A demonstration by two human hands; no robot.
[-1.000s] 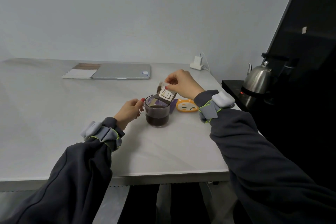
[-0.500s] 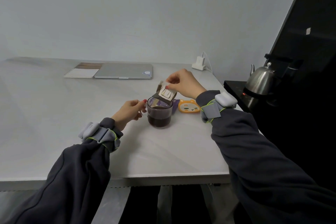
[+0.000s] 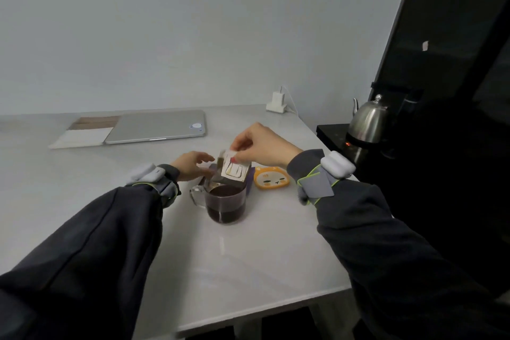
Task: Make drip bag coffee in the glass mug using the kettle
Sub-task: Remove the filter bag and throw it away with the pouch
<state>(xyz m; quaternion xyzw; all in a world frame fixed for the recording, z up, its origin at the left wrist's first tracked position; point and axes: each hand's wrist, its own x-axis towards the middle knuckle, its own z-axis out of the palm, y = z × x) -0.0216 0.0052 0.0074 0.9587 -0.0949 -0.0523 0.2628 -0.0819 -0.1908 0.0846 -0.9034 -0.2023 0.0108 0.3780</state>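
The glass mug (image 3: 226,205) stands on the white table (image 3: 248,257), full of dark coffee, handle to the left. My right hand (image 3: 259,146) pinches the top edge of the drip bag (image 3: 233,170), a white paper filter hanging just above the mug's rim. My left hand (image 3: 191,164) hovers behind the mug with its fingers spread, near the bag's left side, holding nothing that I can see. A steel kettle (image 3: 368,121) sits on a black base at the far right.
An orange cat-face item (image 3: 271,180) lies right of the mug, with a purple wrapper (image 3: 249,179) partly hidden behind the bag. A closed laptop (image 3: 157,127) and a notebook (image 3: 85,134) lie at the back. A white charger (image 3: 277,103) stands by the wall.
My left hand has left the mug's handle side and risen behind the mug toward the bag. My right hand has lifted the drip bag slightly. The camera has tilted and moved closer.
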